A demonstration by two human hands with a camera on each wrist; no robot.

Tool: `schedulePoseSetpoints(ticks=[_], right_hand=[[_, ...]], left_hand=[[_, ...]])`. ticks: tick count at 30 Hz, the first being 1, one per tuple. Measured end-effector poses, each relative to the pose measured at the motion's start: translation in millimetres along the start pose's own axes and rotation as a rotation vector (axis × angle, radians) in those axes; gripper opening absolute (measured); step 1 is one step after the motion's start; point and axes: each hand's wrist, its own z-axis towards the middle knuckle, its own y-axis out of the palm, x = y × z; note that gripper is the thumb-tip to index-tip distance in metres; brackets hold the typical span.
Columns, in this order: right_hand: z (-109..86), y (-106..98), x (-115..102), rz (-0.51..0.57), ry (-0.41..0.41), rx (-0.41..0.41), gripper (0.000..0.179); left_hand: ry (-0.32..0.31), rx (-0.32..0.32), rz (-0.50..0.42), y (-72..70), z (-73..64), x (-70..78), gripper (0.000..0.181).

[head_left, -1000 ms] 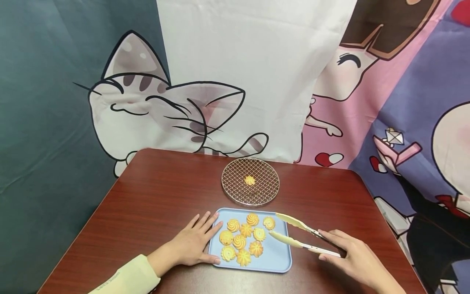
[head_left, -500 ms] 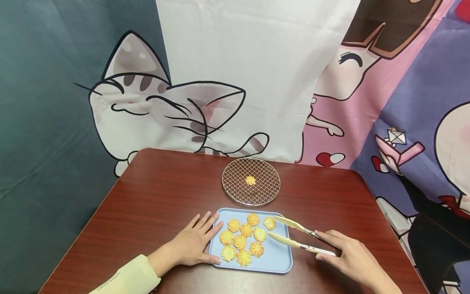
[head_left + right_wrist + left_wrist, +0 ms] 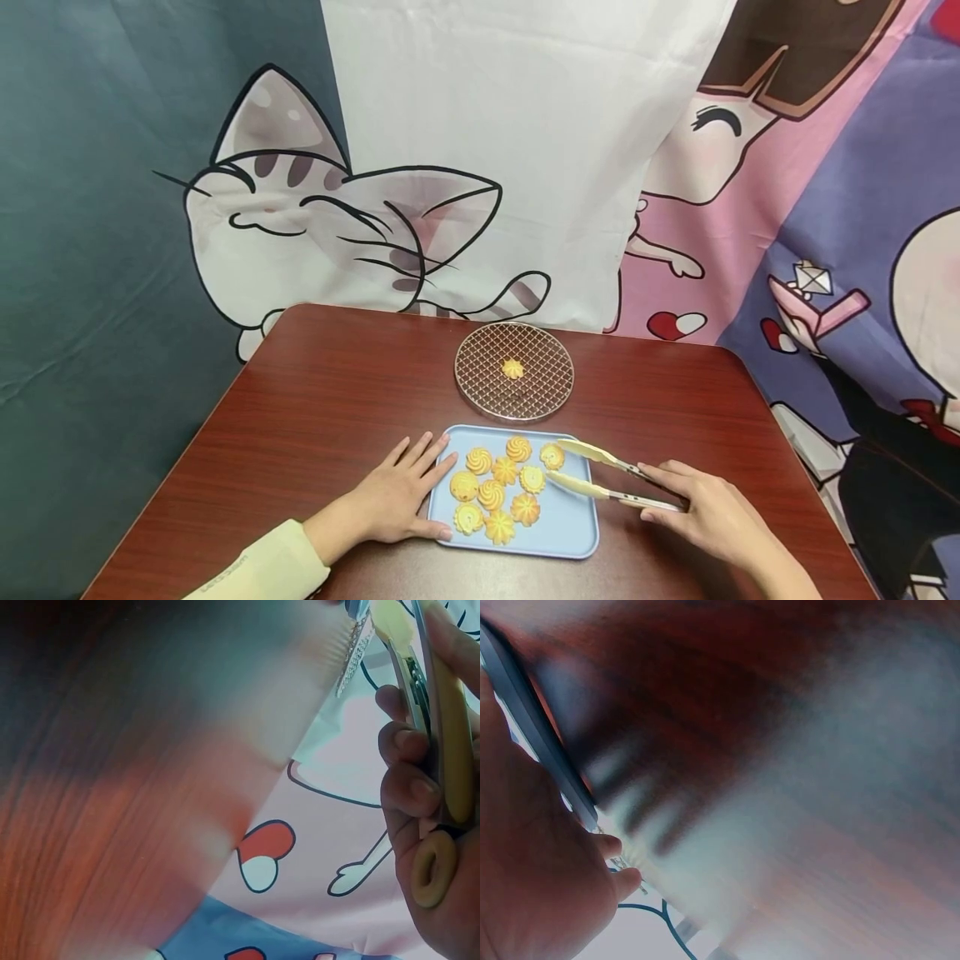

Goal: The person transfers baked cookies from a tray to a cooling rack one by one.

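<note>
In the head view, my left hand (image 3: 393,500) rests spread on the left edge of a light blue tray (image 3: 562,529); its thumb lies at the front left corner. Several golden piped butter cookies (image 3: 491,495) lie on the tray. My right hand (image 3: 712,508) grips a pair of tongs (image 3: 581,486) with pale yellow tips. Those tips stand apart over the tray's right side, close by the cookie (image 3: 552,456) at its back right. The right wrist view shows fingers curled round the tongs' handle (image 3: 454,742). Seen from the left wrist, the tray's edge (image 3: 540,727) runs along the hand.
Behind the tray stands a round wire rack (image 3: 480,392) with one cookie (image 3: 513,368) on it. Everything sits on a dark red-brown wooden table (image 3: 337,375). A cartoon-printed cloth (image 3: 525,167) hangs right behind the table's far edge.
My right hand has shifted a little to the left with the tongs, and the gap between their tips has narrowed slightly. My left hand has stayed on the tray.
</note>
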Motion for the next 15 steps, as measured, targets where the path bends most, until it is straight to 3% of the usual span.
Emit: schedulePoseSetpoints(ticks=[15], right_hand=[[13.2,-4.3,-1.2,-0.009,0.022,-0.093,0.054]], left_hand=[[0.027,0.072,0.011,9.5,-0.1,-3.5,0.105]])
